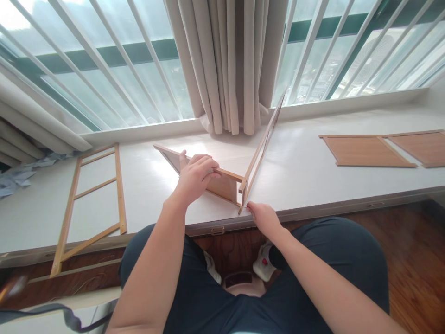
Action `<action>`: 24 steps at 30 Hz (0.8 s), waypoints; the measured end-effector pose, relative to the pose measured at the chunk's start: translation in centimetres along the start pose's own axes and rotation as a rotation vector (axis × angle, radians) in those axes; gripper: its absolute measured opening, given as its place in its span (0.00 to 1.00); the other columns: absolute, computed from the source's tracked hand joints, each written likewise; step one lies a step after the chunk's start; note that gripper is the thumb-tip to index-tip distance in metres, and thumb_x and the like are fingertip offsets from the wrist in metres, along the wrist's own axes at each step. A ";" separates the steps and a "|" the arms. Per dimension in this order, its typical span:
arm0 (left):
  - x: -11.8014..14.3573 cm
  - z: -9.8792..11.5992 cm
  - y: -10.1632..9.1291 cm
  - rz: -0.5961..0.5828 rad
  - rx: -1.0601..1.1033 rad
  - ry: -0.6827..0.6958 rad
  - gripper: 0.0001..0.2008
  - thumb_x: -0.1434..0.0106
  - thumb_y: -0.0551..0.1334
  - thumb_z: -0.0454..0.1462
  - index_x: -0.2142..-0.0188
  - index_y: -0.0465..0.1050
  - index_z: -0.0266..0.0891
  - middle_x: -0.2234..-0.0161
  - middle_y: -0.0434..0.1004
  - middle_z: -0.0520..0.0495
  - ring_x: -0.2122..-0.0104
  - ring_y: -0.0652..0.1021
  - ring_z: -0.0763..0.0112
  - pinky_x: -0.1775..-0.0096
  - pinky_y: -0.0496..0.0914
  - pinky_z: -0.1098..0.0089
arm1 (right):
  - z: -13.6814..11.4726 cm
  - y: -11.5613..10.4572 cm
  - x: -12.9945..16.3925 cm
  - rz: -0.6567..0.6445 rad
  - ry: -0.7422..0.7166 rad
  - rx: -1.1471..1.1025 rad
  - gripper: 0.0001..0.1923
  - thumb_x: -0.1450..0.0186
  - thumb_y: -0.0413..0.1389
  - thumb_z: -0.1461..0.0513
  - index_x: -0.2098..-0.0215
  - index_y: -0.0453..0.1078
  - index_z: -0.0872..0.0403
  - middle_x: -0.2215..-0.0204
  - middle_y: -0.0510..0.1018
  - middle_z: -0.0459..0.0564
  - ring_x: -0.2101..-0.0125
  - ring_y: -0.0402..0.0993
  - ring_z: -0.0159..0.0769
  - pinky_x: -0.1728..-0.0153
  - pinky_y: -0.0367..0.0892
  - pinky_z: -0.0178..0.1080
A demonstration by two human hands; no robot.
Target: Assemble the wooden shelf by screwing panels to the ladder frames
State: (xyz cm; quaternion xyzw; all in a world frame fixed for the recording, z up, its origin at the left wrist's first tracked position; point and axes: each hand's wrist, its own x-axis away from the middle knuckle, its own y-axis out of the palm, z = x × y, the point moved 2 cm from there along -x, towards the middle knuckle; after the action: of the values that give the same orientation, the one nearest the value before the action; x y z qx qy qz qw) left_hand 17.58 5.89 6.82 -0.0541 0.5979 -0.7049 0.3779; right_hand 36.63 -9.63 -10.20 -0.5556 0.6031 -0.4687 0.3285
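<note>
A white ledge (292, 178) runs beneath the curtain (225, 65). In front of the curtain, the left hand (196, 178) grips a wooden panel (225, 188); the right hand (264, 219) pinches something thin by the frame (255, 159)'s near corner. Joining them seems underway; next probably needs that corner steadied.

2 bare forearms (156, 260) reach forward; left hand (196, 176) arches palm-down, curled; right hand (263, 219) pinches, set lower.

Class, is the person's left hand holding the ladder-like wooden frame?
No, the left hand grips the upper edge of a wooden panel, while the ladder-like wooden frame lies apart, farther to the left.
</note>
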 end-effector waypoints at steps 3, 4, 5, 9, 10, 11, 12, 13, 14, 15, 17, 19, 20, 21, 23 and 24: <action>0.2 0.6 0.1 -0.006 -0.013 0.007 0.08 0.28 0.57 0.42 0.59 0.73 0.46 0.54 0.82 0.50 0.43 0.75 0.64 0.27 0.33 0.40 | 0.2 -0.1 0.5 0.010 0.014 -0.028 0.13 0.23 0.48 0.59 0.56 0.75 0.51 0.62 0.83 0.52 0.61 0.78 0.41 0.62 0.55 0.38; 0.2 0.9 0.2 -0.007 -0.015 0.007 0.08 0.28 0.57 0.43 0.59 0.73 0.46 0.54 0.82 0.50 0.43 0.75 0.64 0.27 0.33 0.40 | 0.3 0.0 0.7 0.015 0.019 -0.040 0.13 0.23 0.48 0.59 0.57 0.75 0.51 0.63 0.83 0.53 0.61 0.78 0.41 0.62 0.55 0.37; 0.3 1.1 0.2 -0.009 -0.018 0.007 0.08 0.28 0.57 0.43 0.59 0.73 0.46 0.54 0.82 0.50 0.43 0.75 0.63 0.27 0.33 0.40 | 0.4 0.0 0.9 0.021 0.026 -0.055 0.14 0.23 0.48 0.59 0.57 0.76 0.51 0.63 0.83 0.53 0.61 0.78 0.40 0.63 0.55 0.37; 0.6 1.8 0.3 -0.009 -0.039 0.015 0.08 0.28 0.57 0.43 0.58 0.74 0.46 0.52 0.81 0.49 0.43 0.74 0.63 0.27 0.33 0.41 | 1.1 0.6 2.1 0.069 0.086 -0.137 0.15 0.22 0.47 0.59 0.58 0.76 0.52 0.65 0.82 0.53 0.63 0.77 0.40 0.64 0.54 0.37; 0.7 2.0 0.3 -0.007 -0.047 0.017 0.08 0.28 0.57 0.43 0.58 0.74 0.46 0.52 0.81 0.48 0.42 0.74 0.62 0.27 0.34 0.41 | 1.3 0.8 2.5 0.084 0.111 -0.166 0.16 0.22 0.47 0.58 0.58 0.75 0.52 0.65 0.82 0.53 0.64 0.77 0.40 0.65 0.54 0.37; 0.8 2.2 0.3 -0.003 -0.053 0.020 0.08 0.28 0.57 0.43 0.57 0.74 0.46 0.51 0.81 0.48 0.42 0.74 0.62 0.27 0.35 0.41 | 1.5 1.1 2.8 0.100 0.135 -0.200 0.16 0.22 0.46 0.58 0.58 0.75 0.52 0.66 0.82 0.53 0.64 0.77 0.41 0.65 0.54 0.37; 0.9 2.4 0.3 0.000 -0.059 0.023 0.09 0.28 0.57 0.44 0.57 0.74 0.47 0.51 0.81 0.48 0.43 0.75 0.62 0.27 0.36 0.41 | 1.7 1.4 3.2 0.114 0.158 -0.238 0.16 0.22 0.46 0.58 0.58 0.75 0.52 0.66 0.82 0.53 0.65 0.77 0.41 0.66 0.54 0.37; 1.0 2.7 0.3 0.003 -0.063 0.027 0.09 0.27 0.57 0.44 0.57 0.74 0.47 0.52 0.81 0.48 0.43 0.75 0.62 0.28 0.37 0.41 | 1.8 1.8 3.6 0.127 0.178 -0.281 0.16 0.23 0.47 0.57 0.57 0.75 0.52 0.67 0.82 0.53 0.65 0.77 0.41 0.66 0.55 0.37; 1.0 2.9 0.4 0.007 -0.067 0.032 0.09 0.27 0.56 0.44 0.57 0.74 0.47 0.52 0.81 0.48 0.43 0.75 0.62 0.28 0.37 0.41 | 1.8 2.2 3.9 0.140 0.195 -0.330 0.16 0.23 0.47 0.57 0.57 0.76 0.52 0.67 0.82 0.53 0.65 0.77 0.41 0.66 0.56 0.36; 1.1 3.1 0.4 0.012 -0.069 0.038 0.09 0.27 0.56 0.44 0.57 0.74 0.47 0.53 0.82 0.49 0.44 0.75 0.62 0.28 0.38 0.41 | 1.8 2.5 4.2 0.154 0.209 -0.381 0.16 0.23 0.47 0.57 0.57 0.76 0.52 0.67 0.82 0.52 0.65 0.78 0.41 0.65 0.58 0.36; 1.2 3.5 0.6 0.022 -0.073 0.045 0.08 0.28 0.57 0.43 0.57 0.74 0.47 0.53 0.82 0.49 0.44 0.76 0.62 0.28 0.38 0.41 | 1.7 3.2 4.7 0.189 0.233 -0.490 0.17 0.24 0.47 0.55 0.58 0.75 0.53 0.66 0.83 0.52 0.64 0.78 0.41 0.63 0.62 0.36; 1.3 3.8 0.8 0.025 -0.074 0.047 0.08 0.28 0.58 0.43 0.56 0.74 0.47 0.53 0.82 0.48 0.44 0.75 0.61 0.28 0.38 0.40 | 1.6 3.7 5.0 0.232 0.253 -0.591 0.20 0.24 0.44 0.53 0.59 0.75 0.54 0.64 0.83 0.53 0.63 0.78 0.40 0.61 0.64 0.35; 1.3 3.9 0.8 0.026 -0.074 0.046 0.08 0.28 0.58 0.43 0.56 0.74 0.48 0.52 0.82 0.48 0.44 0.75 0.61 0.28 0.38 0.40 | 1.6 3.9 5.1 0.253 0.261 -0.633 0.22 0.24 0.43 0.52 0.60 0.74 0.55 0.64 0.83 0.53 0.63 0.78 0.40 0.61 0.65 0.36; 1.3 4.0 0.9 0.026 -0.073 0.045 0.08 0.28 0.58 0.43 0.56 0.74 0.48 0.52 0.82 0.48 0.44 0.75 0.61 0.28 0.39 0.40 | 1.6 4.0 5.1 0.273 0.268 -0.670 0.23 0.24 0.43 0.51 0.61 0.74 0.55 0.64 0.83 0.54 0.63 0.77 0.40 0.61 0.66 0.36; 1.3 4.2 1.0 0.028 -0.070 0.042 0.08 0.28 0.58 0.43 0.56 0.74 0.48 0.52 0.82 0.48 0.44 0.75 0.60 0.29 0.39 0.40 | 1.7 4.2 5.1 0.301 0.277 -0.729 0.25 0.25 0.43 0.49 0.62 0.74 0.55 0.65 0.82 0.54 0.63 0.76 0.41 0.60 0.66 0.36; 1.3 4.3 1.0 0.027 -0.069 0.040 0.08 0.28 0.58 0.43 0.56 0.74 0.48 0.53 0.82 0.48 0.44 0.74 0.60 0.29 0.40 0.40 | 1.8 4.3 5.0 0.309 0.279 -0.753 0.25 0.25 0.43 0.48 0.62 0.74 0.55 0.66 0.82 0.54 0.63 0.76 0.41 0.60 0.66 0.36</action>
State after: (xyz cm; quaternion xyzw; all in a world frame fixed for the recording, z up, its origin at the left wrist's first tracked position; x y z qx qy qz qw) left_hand 19.37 1.67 6.58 -0.0449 0.6297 -0.6797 0.3735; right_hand 35.90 -15.16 -14.22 -0.4711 0.8468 -0.2318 0.0846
